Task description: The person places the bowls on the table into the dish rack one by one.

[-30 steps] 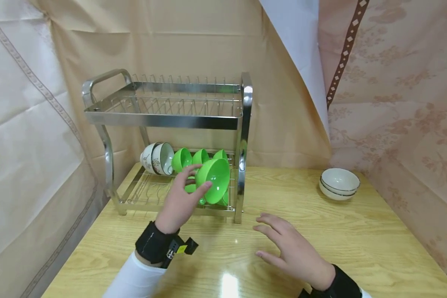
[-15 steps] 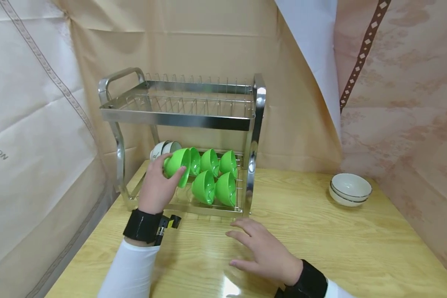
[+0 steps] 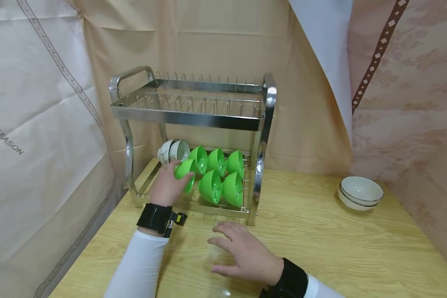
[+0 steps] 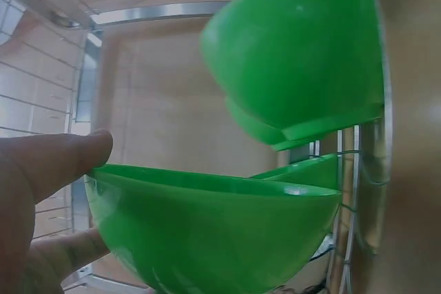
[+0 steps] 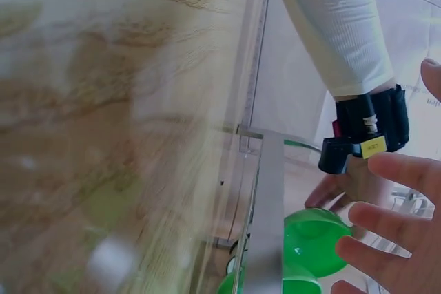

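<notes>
My left hand (image 3: 167, 184) grips a green bowl (image 3: 185, 171) by its rim, at the left end of the front row on the dish rack's lower tier. In the left wrist view the thumb lies at the rim of this bowl (image 4: 213, 232), with a finger against its outside. It stands on edge close over the wires. To its right, two green bowls (image 3: 210, 187) stand tilted in the same row. Several more green bowls (image 3: 217, 160) fill the row behind. My right hand (image 3: 247, 253) hovers before the rack, fingers spread and holding nothing.
The two-tier metal dish rack (image 3: 188, 118) stands on a wooden table (image 3: 301, 231) against draped cloth. Two patterned white bowls (image 3: 179, 150) lean at the lower tier's back left. Stacked white bowls (image 3: 361, 191) sit on the table at the right.
My left hand has carried the green bowl leftward from in front of the other green bowls and turned it on edge at the front row's left end. The head view has shifted left.
</notes>
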Demonstrator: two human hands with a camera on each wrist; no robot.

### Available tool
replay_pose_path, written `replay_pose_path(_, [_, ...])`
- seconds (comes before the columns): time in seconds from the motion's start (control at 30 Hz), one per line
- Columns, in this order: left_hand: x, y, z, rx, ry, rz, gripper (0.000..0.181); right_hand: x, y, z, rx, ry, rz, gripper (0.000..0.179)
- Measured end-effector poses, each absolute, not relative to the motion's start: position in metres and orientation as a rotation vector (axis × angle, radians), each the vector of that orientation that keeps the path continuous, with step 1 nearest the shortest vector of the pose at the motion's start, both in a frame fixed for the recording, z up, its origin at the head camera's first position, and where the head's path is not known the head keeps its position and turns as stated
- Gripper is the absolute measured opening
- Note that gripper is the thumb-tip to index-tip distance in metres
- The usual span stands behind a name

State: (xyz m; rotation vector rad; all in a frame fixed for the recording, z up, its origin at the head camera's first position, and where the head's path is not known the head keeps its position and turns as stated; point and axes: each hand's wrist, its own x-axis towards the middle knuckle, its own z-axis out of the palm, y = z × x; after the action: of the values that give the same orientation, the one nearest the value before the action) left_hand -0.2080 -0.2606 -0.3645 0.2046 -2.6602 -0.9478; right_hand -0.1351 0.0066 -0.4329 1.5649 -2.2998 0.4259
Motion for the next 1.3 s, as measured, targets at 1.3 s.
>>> replay_pose_path(1.3, [-0.22,-0.247,-0.388,0.213,-2.784,-0.902,0.065,-0.132,0.018,-0.424,1.535,-2.338,0.475,0.053])
